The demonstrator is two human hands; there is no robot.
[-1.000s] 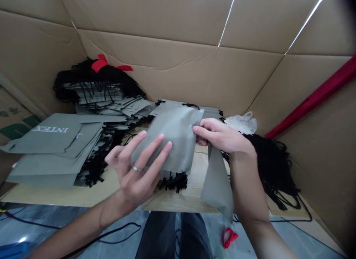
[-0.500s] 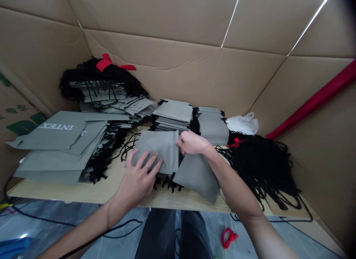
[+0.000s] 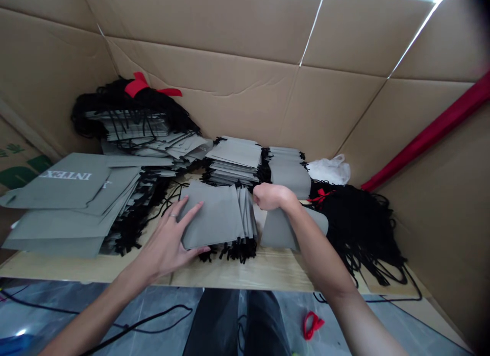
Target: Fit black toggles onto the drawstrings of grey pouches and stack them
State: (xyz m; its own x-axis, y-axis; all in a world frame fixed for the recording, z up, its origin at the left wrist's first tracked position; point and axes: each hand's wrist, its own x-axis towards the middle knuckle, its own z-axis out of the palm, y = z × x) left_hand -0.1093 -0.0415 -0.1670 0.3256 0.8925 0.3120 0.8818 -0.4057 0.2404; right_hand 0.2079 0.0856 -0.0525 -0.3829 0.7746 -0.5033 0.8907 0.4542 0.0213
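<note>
A stack of grey paper bags (image 3: 214, 213) with black cord ends lies in front of me, its right-hand bags fanned out. My left hand (image 3: 172, 238) is open, fingers spread along the stack's left side and thumb at its near edge. Just right of the stack, my right hand (image 3: 273, 195) is closed at the edge of a single grey paper bag (image 3: 281, 228), which lies partly under my wrist and forearm. The fingertips of that hand are hidden.
More grey bags (image 3: 72, 182) are piled at the left, with further stacks (image 3: 233, 157) behind. A bundle of black cords (image 3: 360, 228) lies right, near a white plastic bag (image 3: 329, 170). Cardboard walls (image 3: 214, 65) enclose the table (image 3: 268, 274). A red ribbon (image 3: 312, 325) is on the floor.
My left hand has slid from the top of the stack to its left side. My right hand has shifted slightly right, and the single bag has turned and moved right. The stack's right-hand bags now fan out.
</note>
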